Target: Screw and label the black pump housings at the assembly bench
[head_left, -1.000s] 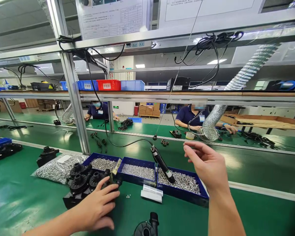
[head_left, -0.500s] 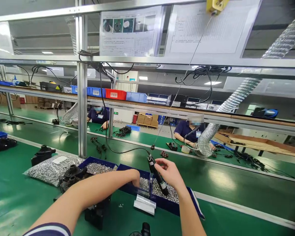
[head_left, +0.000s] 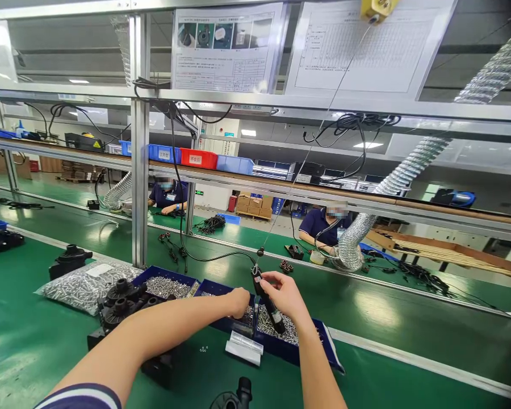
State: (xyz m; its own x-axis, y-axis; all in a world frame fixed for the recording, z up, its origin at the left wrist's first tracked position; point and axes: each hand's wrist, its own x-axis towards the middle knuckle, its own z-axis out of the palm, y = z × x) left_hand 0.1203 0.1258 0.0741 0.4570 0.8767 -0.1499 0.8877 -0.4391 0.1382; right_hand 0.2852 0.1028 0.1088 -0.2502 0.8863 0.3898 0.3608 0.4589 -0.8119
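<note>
My right hand (head_left: 284, 294) has its thumb and fingers round the upper part of a black electric screwdriver (head_left: 267, 302), which hangs tilted from a cord. Its lower end is over a blue bin (head_left: 281, 348) of silver screws. My left hand (head_left: 239, 303) is above the middle blue bin (head_left: 227, 325) of small metal parts, fingers curled and pointing down; whatever they pinch is hidden. Black pump-like housings (head_left: 121, 304) stand beside my left forearm. Another black housing (head_left: 234, 395) lies at the bottom edge, partly out of view.
A clear bag of screws (head_left: 89, 286) lies left of a third blue bin (head_left: 168, 284). Small rings (head_left: 203, 349) lie loose on the green bench. An upright metal post (head_left: 139, 187) and a shelf stand ahead. Two co-workers sit across, one behind a flexible duct (head_left: 352, 244).
My left hand has risen slightly out of the middle bin. My right hand's fingers have closed in on the screwdriver. The view has shifted a little.
</note>
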